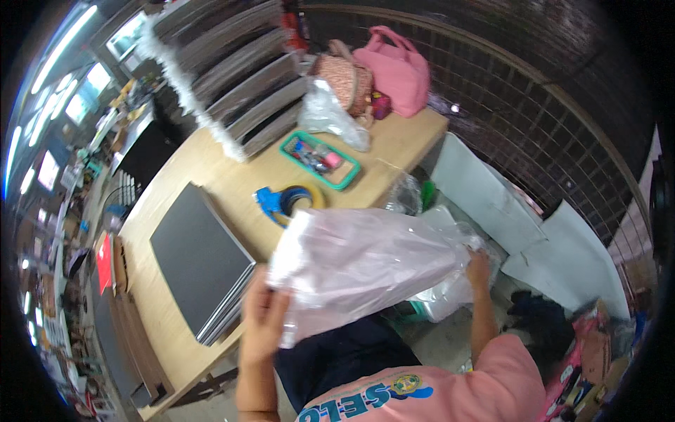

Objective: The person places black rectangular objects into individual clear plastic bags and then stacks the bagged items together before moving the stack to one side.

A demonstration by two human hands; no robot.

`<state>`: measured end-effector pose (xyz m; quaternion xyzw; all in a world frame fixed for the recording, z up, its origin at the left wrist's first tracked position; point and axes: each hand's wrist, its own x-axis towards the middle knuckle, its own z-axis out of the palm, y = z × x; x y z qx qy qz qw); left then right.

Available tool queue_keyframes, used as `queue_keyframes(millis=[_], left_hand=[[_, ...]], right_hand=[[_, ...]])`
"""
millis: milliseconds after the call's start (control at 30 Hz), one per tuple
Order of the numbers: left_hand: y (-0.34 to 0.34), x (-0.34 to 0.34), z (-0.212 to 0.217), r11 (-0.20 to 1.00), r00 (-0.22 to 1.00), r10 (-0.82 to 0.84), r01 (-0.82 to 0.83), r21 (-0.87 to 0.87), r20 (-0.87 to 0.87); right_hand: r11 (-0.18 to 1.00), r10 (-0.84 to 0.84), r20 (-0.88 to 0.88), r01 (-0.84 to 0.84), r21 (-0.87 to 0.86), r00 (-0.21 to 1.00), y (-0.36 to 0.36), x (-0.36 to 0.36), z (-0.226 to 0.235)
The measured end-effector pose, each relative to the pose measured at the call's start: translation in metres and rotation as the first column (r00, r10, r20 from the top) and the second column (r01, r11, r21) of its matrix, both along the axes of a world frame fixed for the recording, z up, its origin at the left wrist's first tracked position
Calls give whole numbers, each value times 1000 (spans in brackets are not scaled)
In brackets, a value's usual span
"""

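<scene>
One translucent bag (373, 260) runs lengthwise from left to right.

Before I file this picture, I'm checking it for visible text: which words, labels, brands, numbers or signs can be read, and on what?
Pink shirt: large blue lettering, upside down; I won't copy the wording.
Round emblem on it: too small to read.
Held plastic bag: none readable.
Tape dispenser: none readable.
Tray contents: too small and blurred.
</scene>
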<state>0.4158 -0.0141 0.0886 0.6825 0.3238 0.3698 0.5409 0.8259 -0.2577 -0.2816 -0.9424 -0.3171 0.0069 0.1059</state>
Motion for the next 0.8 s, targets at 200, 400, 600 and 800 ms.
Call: queue_keyframes(millis=[200, 400, 600, 800], left_hand=[[91, -137, 40, 975, 965, 208, -192, -107, 159], [176, -282, -40, 830, 581, 556, -344, 440, -594], [125, -154, -65, 650, 844, 494, -199, 734, -209], [83, -55, -75, 628, 641, 602, -13, 778, -476]], right_hand=[[911, 234, -779, 149, 385, 581, -16, 35, 61], [899, -45, -862, 396, 186, 505, -26, 63, 109], [723, 305, -90, -169, 670, 948, 96, -47, 170], [718, 622, -688, 78, 692, 373, 256, -257, 238]])
